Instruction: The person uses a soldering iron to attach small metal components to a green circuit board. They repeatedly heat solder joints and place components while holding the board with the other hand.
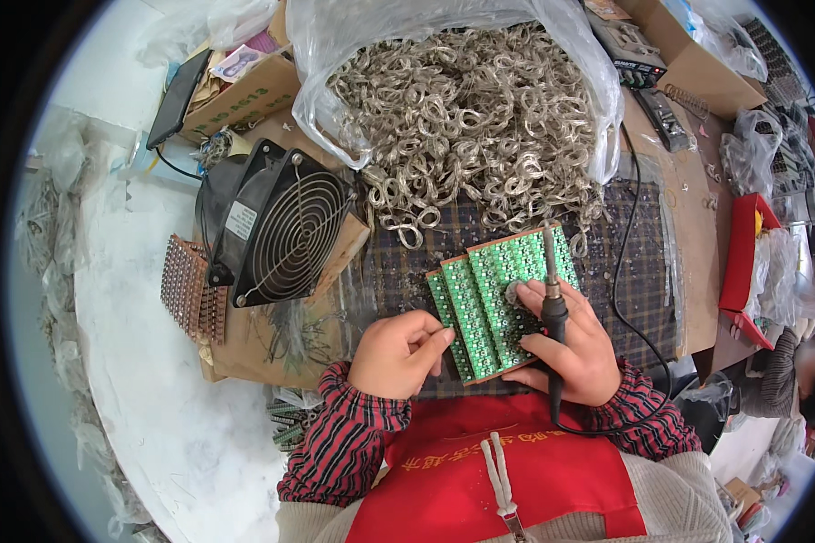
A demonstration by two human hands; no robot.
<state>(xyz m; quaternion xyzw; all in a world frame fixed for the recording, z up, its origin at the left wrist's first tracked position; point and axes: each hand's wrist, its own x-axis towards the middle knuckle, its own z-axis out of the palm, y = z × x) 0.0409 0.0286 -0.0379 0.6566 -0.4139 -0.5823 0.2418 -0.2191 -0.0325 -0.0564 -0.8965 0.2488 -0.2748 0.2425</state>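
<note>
My right hand [578, 348] grips a soldering iron [553, 326] by its black handle, the metal tip pointing away from me. The fingers of that hand also rest on a stack of green circuit board panels [484, 312], which overlap like steps and carry rows of small parts. Just left of the panels, my left hand [397, 353] is closed with thumb and forefinger pinched together. Whatever it may hold is hidden or too small to see. The panels lie on a dark checked cloth [398, 281] dotted with small scraps.
Beyond the panels, a clear plastic bag [321, 100] spills looped silvery wire bundles [480, 127]. A black fan [290, 226] with a wire guard stands at left, beside brown board panels [186, 290]. The iron's black cord [618, 281] curves along the right. A red box [743, 262] sits further right.
</note>
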